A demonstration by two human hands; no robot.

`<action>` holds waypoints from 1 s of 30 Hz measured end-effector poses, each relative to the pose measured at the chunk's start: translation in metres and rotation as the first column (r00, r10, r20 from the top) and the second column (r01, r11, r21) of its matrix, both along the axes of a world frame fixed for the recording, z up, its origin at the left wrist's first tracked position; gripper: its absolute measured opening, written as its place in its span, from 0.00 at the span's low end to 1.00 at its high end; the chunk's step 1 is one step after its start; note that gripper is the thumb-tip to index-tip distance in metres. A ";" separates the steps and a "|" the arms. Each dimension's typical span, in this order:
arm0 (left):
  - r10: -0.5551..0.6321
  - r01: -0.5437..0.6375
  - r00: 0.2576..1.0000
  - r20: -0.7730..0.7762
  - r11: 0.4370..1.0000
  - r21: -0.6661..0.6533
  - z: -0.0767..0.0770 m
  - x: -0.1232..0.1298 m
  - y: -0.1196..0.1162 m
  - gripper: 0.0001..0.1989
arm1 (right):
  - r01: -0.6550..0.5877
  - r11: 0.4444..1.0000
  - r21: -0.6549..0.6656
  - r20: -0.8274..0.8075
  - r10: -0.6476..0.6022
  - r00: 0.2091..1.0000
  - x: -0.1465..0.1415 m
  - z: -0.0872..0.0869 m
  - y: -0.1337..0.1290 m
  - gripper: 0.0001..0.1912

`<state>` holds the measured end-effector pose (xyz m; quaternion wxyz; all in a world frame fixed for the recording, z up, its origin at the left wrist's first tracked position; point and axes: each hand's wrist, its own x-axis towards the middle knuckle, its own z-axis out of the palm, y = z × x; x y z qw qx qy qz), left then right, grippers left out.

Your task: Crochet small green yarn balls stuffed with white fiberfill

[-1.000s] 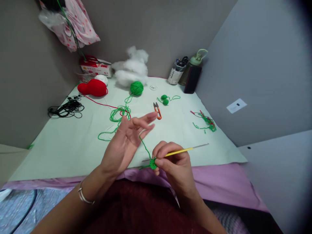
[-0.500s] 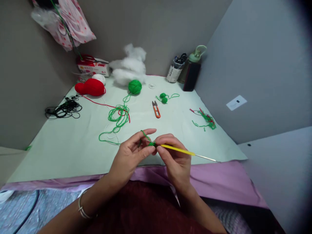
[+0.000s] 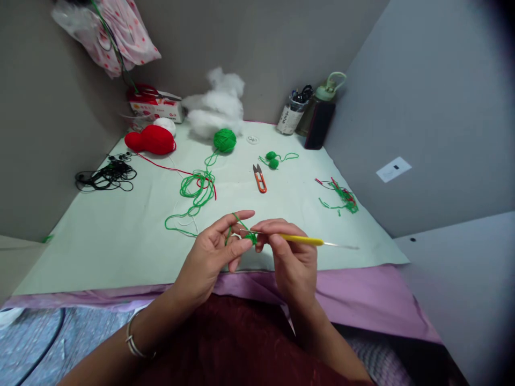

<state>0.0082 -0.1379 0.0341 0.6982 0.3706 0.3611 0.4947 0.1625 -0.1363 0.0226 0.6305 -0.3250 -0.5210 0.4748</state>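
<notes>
Between thumb and fingers my left hand pinches a small green crochet piece, with green yarn looped over its raised index finger. My right hand is closed around the yellow grip of a crochet hook. The hook's thin metal tip points left, at the top of the green piece; whether it passes through a stitch I cannot make out. Beyond my left hand lies a loose tangle of green yarn, which runs back to a green yarn ball.
Orange thread snips and two small green pieces lie past my hands. Red yarn, black cord and white stuffing are at the left and back. Yarn scraps, a pen cup and a bottle are on the right.
My right hand has drawn slightly away from the left, and the hook now lies more level. More of its metal shaft and of the green piece shows.
</notes>
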 end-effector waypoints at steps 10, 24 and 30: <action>0.001 -0.001 1.000 -0.013 1.000 -0.002 0.001 -0.002 0.000 0.20 | -0.070 0.996 -0.062 -0.110 0.063 0.992 0.005 0.004 -0.002 0.11; 0.056 -0.052 0.997 0.047 0.996 -0.067 0.001 0.004 -0.003 0.25 | 0.026 0.833 0.553 0.579 -0.406 0.707 0.005 -0.008 -0.010 0.22; -0.007 0.049 0.970 0.242 0.985 -0.167 0.006 -0.003 0.006 0.18 | 0.158 0.968 0.197 0.186 -0.195 0.963 -0.001 0.001 -0.003 0.12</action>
